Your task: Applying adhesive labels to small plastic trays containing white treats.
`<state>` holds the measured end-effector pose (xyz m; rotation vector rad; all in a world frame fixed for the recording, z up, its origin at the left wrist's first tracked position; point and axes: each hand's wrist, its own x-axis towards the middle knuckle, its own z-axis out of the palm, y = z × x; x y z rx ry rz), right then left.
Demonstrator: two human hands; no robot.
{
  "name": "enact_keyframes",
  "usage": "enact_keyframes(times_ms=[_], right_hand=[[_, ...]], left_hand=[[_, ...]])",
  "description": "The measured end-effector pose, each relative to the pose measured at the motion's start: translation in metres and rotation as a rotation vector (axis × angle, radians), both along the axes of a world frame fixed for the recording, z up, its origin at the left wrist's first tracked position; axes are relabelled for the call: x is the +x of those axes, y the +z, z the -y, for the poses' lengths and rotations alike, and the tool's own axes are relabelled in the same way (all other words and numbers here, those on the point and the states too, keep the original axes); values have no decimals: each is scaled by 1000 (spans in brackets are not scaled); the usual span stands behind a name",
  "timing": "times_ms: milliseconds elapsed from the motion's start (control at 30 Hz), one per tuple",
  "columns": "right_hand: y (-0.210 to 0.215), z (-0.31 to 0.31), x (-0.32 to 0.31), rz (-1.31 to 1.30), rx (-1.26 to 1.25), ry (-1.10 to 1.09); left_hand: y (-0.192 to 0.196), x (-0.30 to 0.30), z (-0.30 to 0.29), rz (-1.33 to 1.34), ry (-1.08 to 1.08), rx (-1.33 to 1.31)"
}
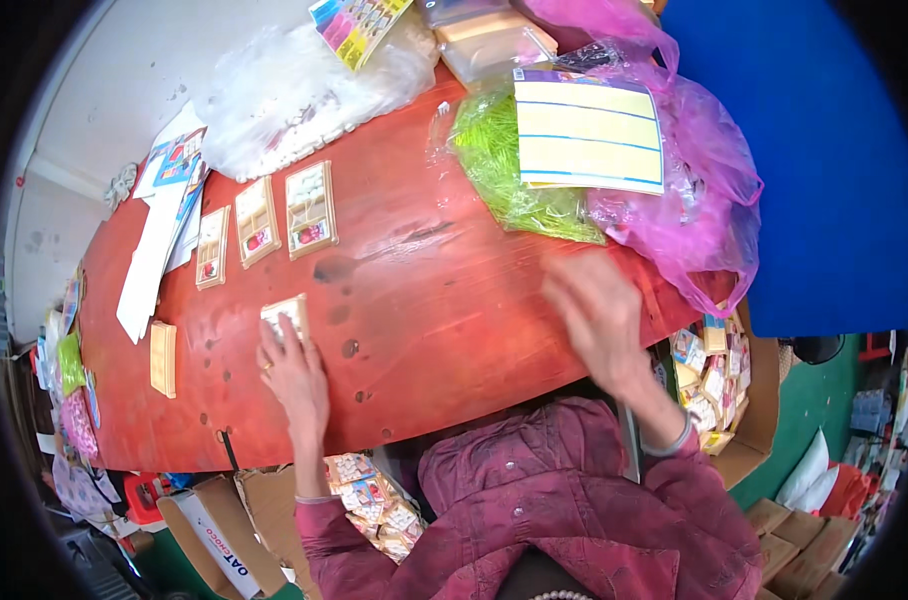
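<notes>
My left hand [294, 370] lies flat on a small pale wooden tray [285, 313] on the red table [424, 300], fingers pressing its near edge. My right hand [599, 315] hovers blurred over the table's right part, fingers spread and nothing in it, close to a bag of green shreds [509, 175]. Three more wooden trays [310, 208] with small picture cards lie in a row beyond my left hand. Another plain tray [163, 357] rests at the left.
A pink plastic bag [709, 215] with a striped sheet [588, 130] sits at the right. A clear bag [284, 95] and printed sheets [169, 215] lie at the back left. Cardboard boxes of small packets [714, 385] [369, 500] stand below the table edge.
</notes>
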<state>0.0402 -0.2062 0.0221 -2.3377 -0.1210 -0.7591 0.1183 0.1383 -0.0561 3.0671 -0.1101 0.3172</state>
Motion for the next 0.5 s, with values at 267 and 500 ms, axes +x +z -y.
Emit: enact_keyframes(times_ms=[267,500], right_hand=[[-21,63,80,5,-610,-416],[-33,80,82,0,-586,-452]], left_hand=[[11,2,74,-69,-75,-183],[48,-8,94,161,-305,-408]])
